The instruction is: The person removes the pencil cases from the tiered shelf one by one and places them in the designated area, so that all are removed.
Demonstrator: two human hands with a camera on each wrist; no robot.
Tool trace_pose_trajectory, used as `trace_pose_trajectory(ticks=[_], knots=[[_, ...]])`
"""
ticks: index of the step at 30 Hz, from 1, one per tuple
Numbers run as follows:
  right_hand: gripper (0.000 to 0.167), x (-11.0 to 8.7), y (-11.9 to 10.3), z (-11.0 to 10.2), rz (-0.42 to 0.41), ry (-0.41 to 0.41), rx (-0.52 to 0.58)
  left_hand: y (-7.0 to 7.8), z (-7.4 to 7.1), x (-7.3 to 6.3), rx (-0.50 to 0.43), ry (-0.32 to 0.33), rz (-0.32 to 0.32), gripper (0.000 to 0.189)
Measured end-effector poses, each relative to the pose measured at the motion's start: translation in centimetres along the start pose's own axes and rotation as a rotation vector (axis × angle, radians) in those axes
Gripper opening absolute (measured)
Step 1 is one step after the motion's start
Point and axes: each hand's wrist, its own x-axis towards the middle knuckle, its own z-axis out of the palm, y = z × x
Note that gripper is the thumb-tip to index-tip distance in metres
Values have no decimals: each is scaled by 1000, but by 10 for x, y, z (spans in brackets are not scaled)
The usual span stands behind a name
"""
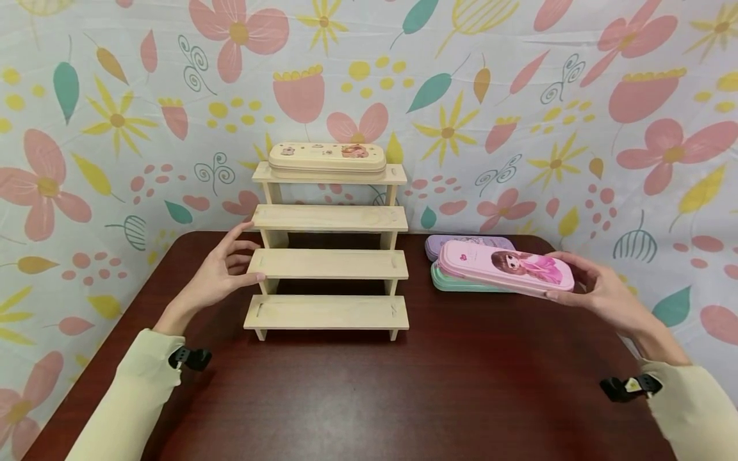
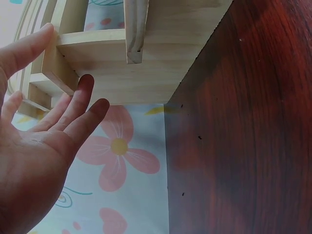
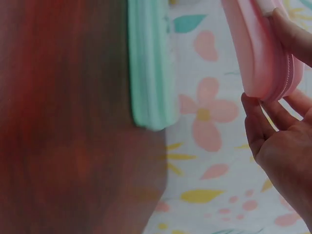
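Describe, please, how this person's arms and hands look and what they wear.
The person wears pale yellow-green fabric sleeves. A small black device is worn at the left wrist, and another black device, with a light patch, at the right wrist. The left hand and right hand wear no gloves or visible rings.

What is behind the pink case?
From the head view, bits of a green case and a purple case peek out behind the pink case. It covers the rest of them, so that can't be seen.
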Motion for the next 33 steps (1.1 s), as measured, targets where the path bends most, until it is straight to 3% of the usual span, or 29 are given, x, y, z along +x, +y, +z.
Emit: trace_pose_trajectory(ticks=[7, 16, 33], knots=[[69, -19, 26, -2, 47, -90, -47, 0, 0, 0, 9, -3, -3, 102], [67, -29, 47, 5, 54, -171, 40, 1, -1, 0, 11, 0, -15, 103], [71, -21, 68, 20, 77, -177, -15, 1, 0, 1, -2, -1, -13, 102]])
